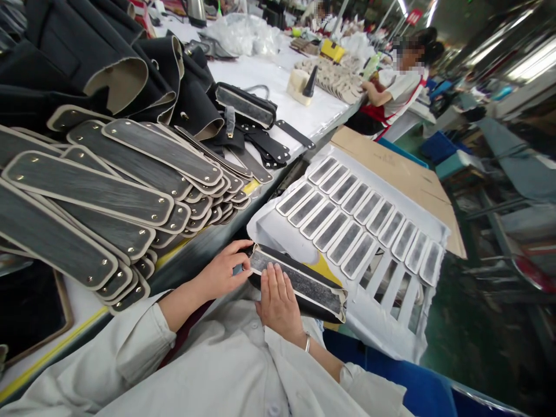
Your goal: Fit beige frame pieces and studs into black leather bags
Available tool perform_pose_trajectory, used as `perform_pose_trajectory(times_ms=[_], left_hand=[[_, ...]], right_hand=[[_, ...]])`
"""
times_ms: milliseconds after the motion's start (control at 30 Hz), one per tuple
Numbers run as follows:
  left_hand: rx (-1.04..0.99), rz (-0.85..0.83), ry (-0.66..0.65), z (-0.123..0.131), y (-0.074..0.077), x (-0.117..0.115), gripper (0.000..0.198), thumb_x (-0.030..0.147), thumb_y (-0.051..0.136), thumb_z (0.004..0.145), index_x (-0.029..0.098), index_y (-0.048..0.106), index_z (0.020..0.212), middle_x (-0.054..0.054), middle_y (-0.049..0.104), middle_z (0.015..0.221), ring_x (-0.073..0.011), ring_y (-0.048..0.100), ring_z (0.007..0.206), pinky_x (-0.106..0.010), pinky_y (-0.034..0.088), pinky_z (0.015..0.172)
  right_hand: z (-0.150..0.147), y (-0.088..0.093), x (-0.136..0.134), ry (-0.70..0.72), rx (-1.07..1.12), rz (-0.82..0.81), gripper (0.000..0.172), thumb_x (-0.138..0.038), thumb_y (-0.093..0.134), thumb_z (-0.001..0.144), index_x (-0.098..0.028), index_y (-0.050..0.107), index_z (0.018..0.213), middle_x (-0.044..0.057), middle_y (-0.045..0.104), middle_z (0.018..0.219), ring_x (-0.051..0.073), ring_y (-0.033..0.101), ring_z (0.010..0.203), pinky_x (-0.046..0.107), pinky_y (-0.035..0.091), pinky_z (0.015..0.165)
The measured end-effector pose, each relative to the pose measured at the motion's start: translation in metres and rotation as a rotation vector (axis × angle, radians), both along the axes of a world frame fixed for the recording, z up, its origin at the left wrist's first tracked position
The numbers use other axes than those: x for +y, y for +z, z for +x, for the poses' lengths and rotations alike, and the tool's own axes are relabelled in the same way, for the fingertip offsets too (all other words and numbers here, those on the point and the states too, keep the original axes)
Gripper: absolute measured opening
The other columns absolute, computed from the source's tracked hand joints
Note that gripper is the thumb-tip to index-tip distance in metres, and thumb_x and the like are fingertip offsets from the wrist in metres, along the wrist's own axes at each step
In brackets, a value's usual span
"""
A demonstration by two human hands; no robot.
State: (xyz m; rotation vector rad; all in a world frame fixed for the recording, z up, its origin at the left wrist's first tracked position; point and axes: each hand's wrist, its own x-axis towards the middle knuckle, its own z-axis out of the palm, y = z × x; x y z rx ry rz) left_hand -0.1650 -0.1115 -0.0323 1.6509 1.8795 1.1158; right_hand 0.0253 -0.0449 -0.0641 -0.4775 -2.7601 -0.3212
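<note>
A long black bag (319,288) lies across my lap with its narrow face up. A dark grey speckled strip with a pale border runs along that face. At its left end is my left hand (225,270), the fingers closed around the corner; the fingertips are partly hidden. My right hand (280,301) rests flat on the strip, fingers stretched out side by side. Just to the right, a white backing sheet (267,223) carries rows of grey rounded strips (330,233), with several cut-out gaps at its lower end.
On the table at left lie stacked grey panels (91,185) with metal studs, and black bag bodies (87,52) behind them. A finished-looking black bag (245,105) stands farther back. Cardboard (391,168) lies beneath the sheet. A co-worker (397,87) sits at the far right.
</note>
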Motion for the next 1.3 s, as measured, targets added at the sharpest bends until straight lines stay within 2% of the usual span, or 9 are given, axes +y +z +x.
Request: perform_pose_trajectory(times_ms=[267,467,600,800,933,1000,1067,1167,1300], left_hand=[[-0.002,-0.015,0.048,0.006,-0.001,0.003,0.01,0.016,0.051,0.078,0.019,0.051,0.068,-0.01,0.051,0.124,-0.0213,0.05,0.117,-0.038,0.041,0.101],[-0.06,-0.007,0.113,0.01,-0.002,0.001,0.006,0.017,0.048,0.081,0.02,0.048,0.086,-0.01,0.051,0.123,-0.0204,0.049,0.117,-0.039,0.044,0.098],[-0.108,-0.029,0.085,0.016,-0.005,0.003,0.02,0.018,0.05,0.079,0.019,0.047,0.1,-0.009,0.05,0.125,-0.0201,0.05,0.116,-0.036,0.048,0.093],[-0.207,-0.08,0.05,0.013,-0.011,0.001,0.046,0.024,0.05,0.083,0.019,0.041,0.128,-0.01,0.049,0.131,-0.0207,0.051,0.118,-0.037,0.046,0.096],[0.045,-0.139,-0.161,-0.003,0.002,0.011,0.066,0.03,0.058,0.08,0.02,0.031,0.14,-0.013,0.039,0.143,-0.0263,0.039,0.13,-0.044,0.034,0.107],[0.251,-0.211,-0.256,-0.009,0.013,0.024,0.074,0.033,0.068,0.073,0.021,0.034,0.139,-0.013,0.037,0.145,-0.0299,0.031,0.135,-0.05,0.023,0.111],[0.386,-0.295,-0.35,-0.009,0.023,0.04,0.078,0.033,0.075,0.066,0.022,0.041,0.135,-0.013,0.042,0.143,-0.0327,0.033,0.133,-0.055,0.018,0.11],[0.522,-0.299,-0.495,0.001,0.038,0.062,0.076,0.036,0.078,0.061,0.018,0.047,0.128,-0.015,0.052,0.132,-0.0345,0.045,0.124,-0.059,0.018,0.108],[0.675,-0.204,-0.534,0.028,0.05,0.075,0.079,0.047,0.085,0.045,0.013,0.059,0.111,-0.017,0.065,0.109,-0.0355,0.059,0.103,-0.057,0.031,0.102]], right_hand=[[-0.023,0.007,-0.006,0.002,-0.087,-0.105,0.058,-0.024,0.05,0.084,0.001,0.04,0.135,0.023,0.031,0.146,0.033,0.025,0.136,0.044,0.024,0.111],[-0.031,0.014,-0.005,0.035,-0.096,-0.183,0.059,-0.026,0.05,0.085,0.001,0.038,0.136,0.023,0.028,0.147,0.032,0.022,0.138,0.045,0.025,0.11],[0.005,0.018,0.009,0.044,-0.105,-0.175,0.061,-0.028,0.052,0.085,-0.002,0.037,0.138,0.019,0.029,0.148,0.031,0.022,0.138,0.043,0.025,0.111],[0.082,0.025,0.016,-0.155,-0.143,-0.156,0.073,-0.038,0.065,0.078,-0.003,0.039,0.137,0.017,0.029,0.148,0.029,0.023,0.138,0.042,0.023,0.112],[0.092,0.034,0.017,-0.141,-0.142,-0.16,0.086,-0.052,0.067,0.074,-0.001,0.039,0.136,0.02,0.029,0.148,0.031,0.022,0.138,0.044,0.02,0.113],[0.089,0.042,0.027,-0.131,-0.154,-0.182,0.085,-0.055,0.066,0.074,-0.002,0.04,0.136,0.02,0.031,0.147,0.032,0.024,0.137,0.046,0.02,0.113],[0.084,0.052,0.043,-0.138,-0.187,-0.229,0.085,-0.055,0.067,0.073,-0.002,0.041,0.135,0.021,0.035,0.144,0.032,0.03,0.134,0.047,0.023,0.111],[0.073,0.068,0.067,-0.124,-0.251,-0.324,0.091,-0.055,0.073,0.065,-0.001,0.043,0.133,0.022,0.046,0.136,0.032,0.042,0.126,0.045,0.032,0.107],[0.049,0.077,0.071,-0.076,-0.229,-0.311,0.092,-0.057,0.081,0.048,-0.003,0.056,0.119,0.019,0.064,0.109,0.028,0.061,0.097,0.033,0.05,0.088]])
